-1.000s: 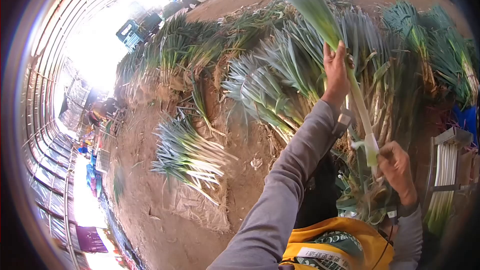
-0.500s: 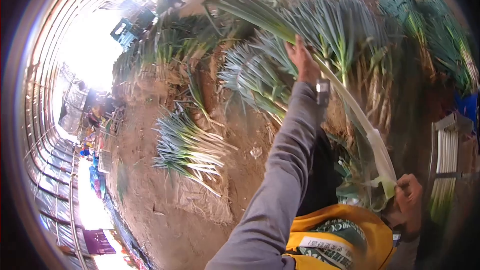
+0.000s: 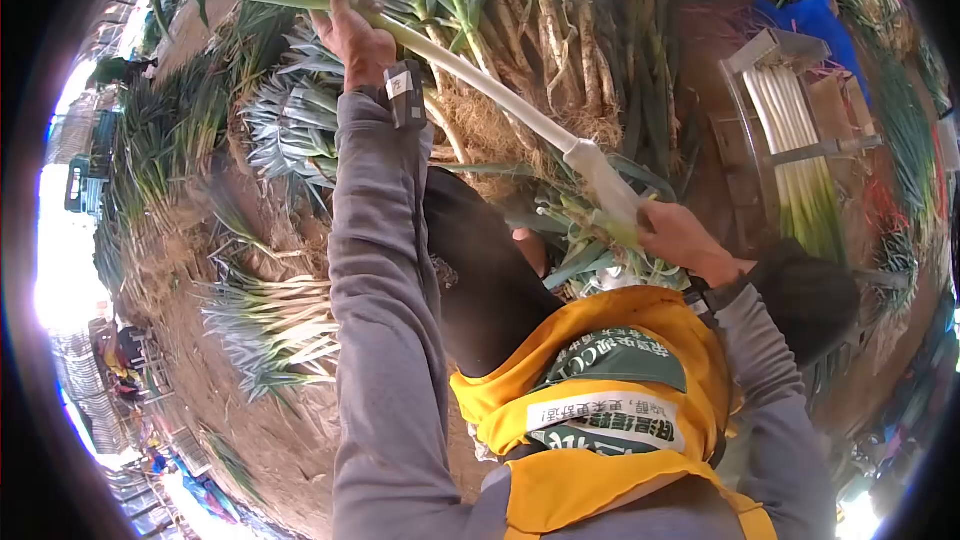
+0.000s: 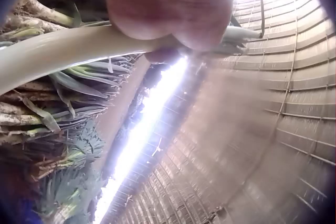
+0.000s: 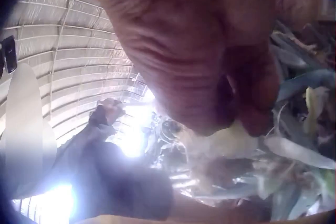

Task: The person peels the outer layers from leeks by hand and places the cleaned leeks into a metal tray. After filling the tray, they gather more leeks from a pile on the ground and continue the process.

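Observation:
In the head view, a long green onion (image 3: 480,80) runs diagonally from the upper left toward my body. My left hand (image 3: 355,40) grips it where the white stem meets the green leaves. My right hand (image 3: 690,242) pinches a loose sheath of outer skin (image 3: 605,180) that has slid down over the stem's lower end. The left wrist view has the pale stem (image 4: 58,53) passing under my left hand (image 4: 168,3). In the right wrist view, curled fingers of my right hand (image 5: 194,61) hold the pale skin, blurred by glare.
Rooted green onions (image 3: 560,40) stand bunched ahead. Cleaned ones lie in a pile (image 3: 285,325) on the dirt floor at left. At right, a metal rack (image 3: 780,50) holds a bundle of white stems (image 3: 795,140). Peeled scraps (image 3: 590,230) lie below my hands.
The view has turned right and down. The loose skin has slid farther down the stem with my right hand, while the left hand keeps the leafy end up and to the left.

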Demonstrator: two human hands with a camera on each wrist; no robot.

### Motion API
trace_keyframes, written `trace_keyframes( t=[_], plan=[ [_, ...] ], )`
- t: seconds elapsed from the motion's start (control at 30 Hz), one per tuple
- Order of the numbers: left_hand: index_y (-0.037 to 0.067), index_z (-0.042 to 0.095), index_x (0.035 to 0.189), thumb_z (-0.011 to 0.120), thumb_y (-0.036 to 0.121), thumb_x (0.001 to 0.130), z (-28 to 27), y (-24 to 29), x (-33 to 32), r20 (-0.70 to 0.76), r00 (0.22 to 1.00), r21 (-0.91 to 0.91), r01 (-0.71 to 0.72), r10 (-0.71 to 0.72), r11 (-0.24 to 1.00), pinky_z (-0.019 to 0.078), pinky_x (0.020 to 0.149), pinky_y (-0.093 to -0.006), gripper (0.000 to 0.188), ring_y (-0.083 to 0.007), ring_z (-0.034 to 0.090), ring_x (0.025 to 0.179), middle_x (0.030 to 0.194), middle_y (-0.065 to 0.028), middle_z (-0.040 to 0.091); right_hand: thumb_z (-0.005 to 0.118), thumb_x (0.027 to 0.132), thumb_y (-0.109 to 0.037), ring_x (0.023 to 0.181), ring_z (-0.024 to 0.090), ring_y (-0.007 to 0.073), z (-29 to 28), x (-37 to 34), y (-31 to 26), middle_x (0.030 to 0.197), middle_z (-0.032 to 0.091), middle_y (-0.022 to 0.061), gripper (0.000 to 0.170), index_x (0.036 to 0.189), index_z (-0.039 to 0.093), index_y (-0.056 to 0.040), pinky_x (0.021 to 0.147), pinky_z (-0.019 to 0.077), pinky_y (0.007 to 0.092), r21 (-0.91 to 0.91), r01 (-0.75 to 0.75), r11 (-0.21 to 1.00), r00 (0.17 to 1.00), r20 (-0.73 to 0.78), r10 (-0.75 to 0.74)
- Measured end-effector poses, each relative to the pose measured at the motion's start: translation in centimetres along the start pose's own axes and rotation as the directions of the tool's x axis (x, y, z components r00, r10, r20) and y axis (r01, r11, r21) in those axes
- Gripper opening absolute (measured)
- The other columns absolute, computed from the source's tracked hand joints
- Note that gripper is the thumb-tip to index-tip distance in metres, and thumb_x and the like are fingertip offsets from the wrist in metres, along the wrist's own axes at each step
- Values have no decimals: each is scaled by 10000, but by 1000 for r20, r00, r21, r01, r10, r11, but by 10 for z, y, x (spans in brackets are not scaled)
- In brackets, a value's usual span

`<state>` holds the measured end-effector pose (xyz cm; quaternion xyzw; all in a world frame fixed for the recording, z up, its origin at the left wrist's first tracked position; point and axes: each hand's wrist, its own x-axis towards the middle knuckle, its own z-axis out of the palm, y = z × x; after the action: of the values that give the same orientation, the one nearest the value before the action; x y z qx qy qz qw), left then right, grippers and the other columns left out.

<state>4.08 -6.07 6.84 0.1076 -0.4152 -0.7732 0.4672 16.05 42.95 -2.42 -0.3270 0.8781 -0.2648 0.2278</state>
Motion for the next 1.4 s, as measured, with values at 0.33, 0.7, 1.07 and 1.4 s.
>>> trace_keyframes(
  t=[0.33,0.7,1.07,1.4],
  plan=[
    [206,488,1313,664,80,969,9,1,-20,57,998,68,-29,25,997,477,546,-305,406,-174,569,710,990,-18,590,683,851,-242,926,665,431,40,0,13,953,692,205,237,991,629,-59,809,532,505,-254,-153,955,953,218,211],
    [15,369,1532,561,-36,958,-10,-40,7,-77,976,113,-197,206,974,476,1037,-348,608,-243,580,1155,1399,-157,549,770,836,-263,1144,606,384,12,75,-58,1279,610,174,609,1349,547,-23,947,511,454,-436,227,871,778,-457,-431],
    [60,506,1386,639,82,951,-51,-63,28,-399,915,192,15,65,981,411,459,-292,455,-110,497,534,771,-5,574,737,836,-46,696,659,369,-23,66,-84,893,629,223,383,1175,591,54,566,509,449,-328,392,860,820,-298,-488],
    [40,557,1186,583,172,1007,-37,-61,3,-393,891,-75,213,-225,974,456,505,-331,224,-148,553,625,856,-29,579,758,763,-15,571,613,298,-65,23,-113,672,589,157,428,1147,616,111,509,456,411,-510,421,750,707,-335,-624]
  ],
)
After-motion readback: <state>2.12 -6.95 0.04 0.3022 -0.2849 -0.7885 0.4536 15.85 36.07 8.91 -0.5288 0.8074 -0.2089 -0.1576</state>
